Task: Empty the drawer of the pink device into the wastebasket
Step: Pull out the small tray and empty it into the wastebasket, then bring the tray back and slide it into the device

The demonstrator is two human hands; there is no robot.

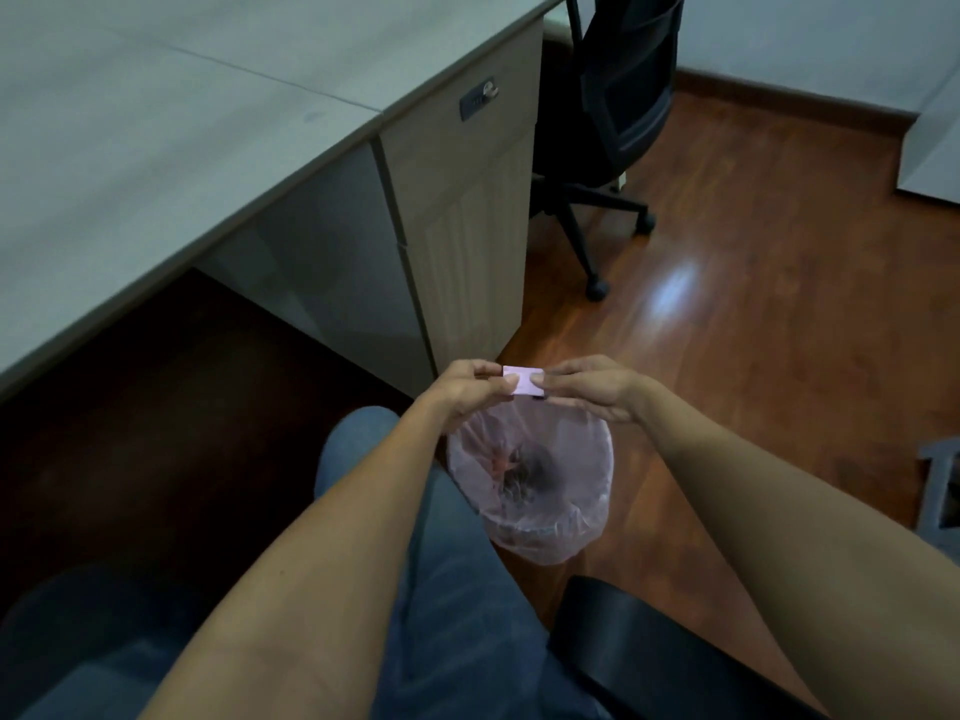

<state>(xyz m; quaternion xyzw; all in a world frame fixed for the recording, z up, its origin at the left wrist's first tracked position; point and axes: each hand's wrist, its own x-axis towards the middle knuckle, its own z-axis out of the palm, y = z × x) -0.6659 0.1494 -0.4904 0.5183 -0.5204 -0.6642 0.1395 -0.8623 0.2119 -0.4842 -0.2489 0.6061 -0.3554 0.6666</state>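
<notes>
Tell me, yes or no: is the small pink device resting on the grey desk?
No. Both hands, left and right, hold the small pink device above the pink-lined wastebasket.

The desk [156, 122] fills the upper left of the frame, with its drawer cabinet [462, 200] under its right end, near the centre top. An office chair [613, 106] stands just right of the cabinet at the top, on the floor [753, 304] that takes up the right half. The wastebasket [535, 480] sits on the floor at lower centre, with what seems to be some rubbish in it. Directly above its far rim, the left hand [470, 389] and right hand [592, 389] meet on the device [524, 379] between them. A knee [358, 439] lies left of the wastebasket, an armrest [649, 646] below it.
</notes>
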